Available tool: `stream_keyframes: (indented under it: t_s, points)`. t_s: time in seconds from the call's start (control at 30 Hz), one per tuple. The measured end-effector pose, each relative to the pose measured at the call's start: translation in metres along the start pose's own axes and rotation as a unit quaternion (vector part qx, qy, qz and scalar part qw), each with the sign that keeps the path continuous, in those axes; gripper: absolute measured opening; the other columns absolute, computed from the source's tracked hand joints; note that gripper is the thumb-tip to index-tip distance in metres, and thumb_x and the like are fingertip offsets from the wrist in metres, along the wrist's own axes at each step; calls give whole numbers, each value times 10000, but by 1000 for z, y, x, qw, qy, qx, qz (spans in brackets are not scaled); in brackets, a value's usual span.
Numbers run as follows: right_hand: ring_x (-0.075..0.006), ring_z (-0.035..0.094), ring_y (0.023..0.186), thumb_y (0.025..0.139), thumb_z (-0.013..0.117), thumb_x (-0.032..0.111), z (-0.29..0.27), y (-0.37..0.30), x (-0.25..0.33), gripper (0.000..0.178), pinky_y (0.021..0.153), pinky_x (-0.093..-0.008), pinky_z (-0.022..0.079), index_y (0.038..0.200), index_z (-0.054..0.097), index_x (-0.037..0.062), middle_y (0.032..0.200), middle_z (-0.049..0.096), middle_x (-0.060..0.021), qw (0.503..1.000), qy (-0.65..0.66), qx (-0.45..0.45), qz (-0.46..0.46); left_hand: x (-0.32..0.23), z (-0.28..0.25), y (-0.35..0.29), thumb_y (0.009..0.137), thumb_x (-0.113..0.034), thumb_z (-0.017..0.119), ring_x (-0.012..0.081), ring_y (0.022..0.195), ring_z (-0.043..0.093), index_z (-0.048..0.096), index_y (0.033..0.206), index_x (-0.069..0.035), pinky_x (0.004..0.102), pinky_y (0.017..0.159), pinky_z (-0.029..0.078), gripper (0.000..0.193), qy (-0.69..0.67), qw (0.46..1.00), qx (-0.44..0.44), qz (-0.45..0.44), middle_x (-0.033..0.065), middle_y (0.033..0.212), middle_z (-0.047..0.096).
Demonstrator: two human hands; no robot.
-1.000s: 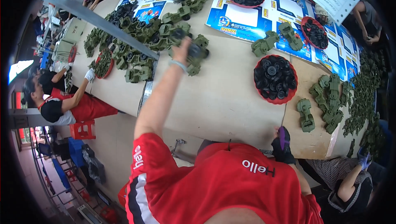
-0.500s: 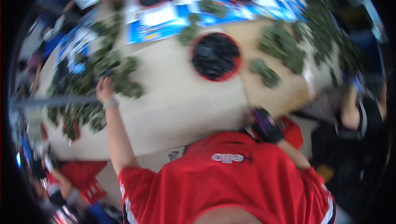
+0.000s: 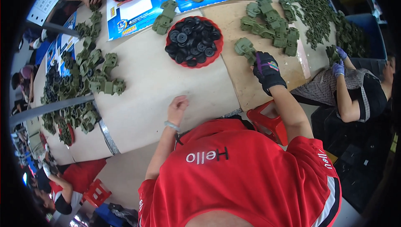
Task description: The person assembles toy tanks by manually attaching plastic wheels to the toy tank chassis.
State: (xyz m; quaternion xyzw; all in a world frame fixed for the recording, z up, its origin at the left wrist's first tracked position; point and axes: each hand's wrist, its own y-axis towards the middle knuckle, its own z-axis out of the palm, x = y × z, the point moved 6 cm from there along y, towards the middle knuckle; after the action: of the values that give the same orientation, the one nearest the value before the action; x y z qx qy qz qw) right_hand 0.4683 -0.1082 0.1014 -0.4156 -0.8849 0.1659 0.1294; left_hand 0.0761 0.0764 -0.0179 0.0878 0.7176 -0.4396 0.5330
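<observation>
My right hand, in a black glove with a purple strap, reaches over the brown board on the table. Its fingers close on the near end of an olive-green plastic toy vehicle body. Bare and with a band at the wrist, my left hand hovers above the table's near side, its fingers curled in and nothing visible in them. Between and beyond the hands stands a red scalloped bowl full of black toy wheels. More green vehicle bodies lie beyond my right hand.
A heap of green vehicles covers the table's left, crossed by a grey bar. Small green parts are piled at far right, near a blue crate. A co-worker in purple gloves sits right. A red stool stands below the table.
My left hand has come back from the green heap at left toward my body. My right hand has gone from the table's near edge out to a green vehicle body. The view has shifted.
</observation>
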Motion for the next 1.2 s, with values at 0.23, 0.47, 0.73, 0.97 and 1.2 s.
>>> stream_keyframes:
  t_s: [0.23,0.47,0.73,0.97,1.2]
  points:
    - [-323,635,1216,894,798,331,80,-89,55,734,1034,-413,498,1453,492,-34,1292,645,-247,798,587,134,10,-8,98,-3,985,-308,752,240,1180,671,487,1485,-8,388,1014,536,640,8,992,126,-26,165,1288,687]
    - [-311,685,1072,927,766,294,39,-92,174,529,917,-421,541,1345,591,21,1154,698,-179,860,312,297,-273,2,61,10,896,-362,846,227,1203,641,418,1448,-19,381,1006,539,778,-166,985,30,-38,118,1311,661]
    - [-368,625,1196,850,769,196,-25,68,250,435,1016,-494,505,1256,657,85,1247,674,-166,874,43,-215,-433,-24,-2,11,787,-298,858,451,1142,654,501,1343,11,482,976,551,729,331,943,-24,21,259,1263,648]
    - [-383,585,1282,846,776,229,-33,77,292,495,1106,-497,464,1310,655,106,1319,655,-174,892,-20,-136,-430,-27,6,14,761,-283,872,382,1173,630,575,1336,-67,487,984,537,682,409,911,-24,57,180,1253,613]
    - [-366,620,1195,830,790,153,1,51,232,503,1043,-466,503,1304,634,87,1212,661,-171,866,133,-124,-467,-37,7,3,775,-285,864,324,1215,606,592,1328,-130,513,998,495,635,494,867,-30,64,115,1258,603]
